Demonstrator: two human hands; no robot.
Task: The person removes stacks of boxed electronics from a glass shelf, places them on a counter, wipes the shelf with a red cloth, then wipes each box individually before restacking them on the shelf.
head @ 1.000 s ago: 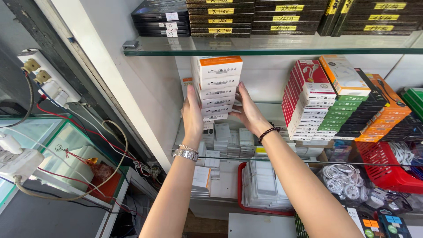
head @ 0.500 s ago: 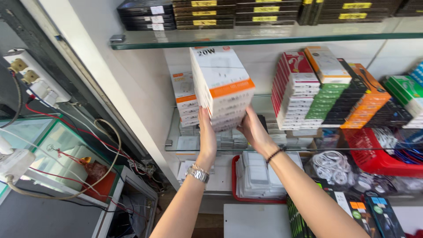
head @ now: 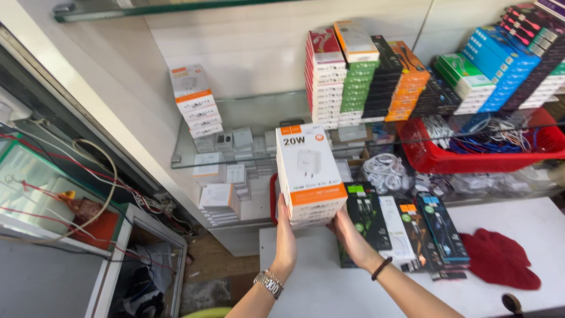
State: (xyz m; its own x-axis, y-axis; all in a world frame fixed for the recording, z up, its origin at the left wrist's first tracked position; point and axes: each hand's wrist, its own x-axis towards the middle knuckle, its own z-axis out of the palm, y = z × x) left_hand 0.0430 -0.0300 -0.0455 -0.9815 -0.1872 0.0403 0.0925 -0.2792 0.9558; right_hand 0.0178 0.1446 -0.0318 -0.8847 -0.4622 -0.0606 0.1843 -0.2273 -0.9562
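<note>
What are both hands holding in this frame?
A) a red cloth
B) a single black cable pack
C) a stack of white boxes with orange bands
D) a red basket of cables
C: the left hand and right hand grip a stack of white and orange boxes from below, above the white counter.

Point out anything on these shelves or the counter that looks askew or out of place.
The short stack of white-and-orange boxes left on the glass shelf leans, its boxes fanned unevenly. A dark red cloth lies crumpled on the white counter. Loose wires dangle at left.
</note>
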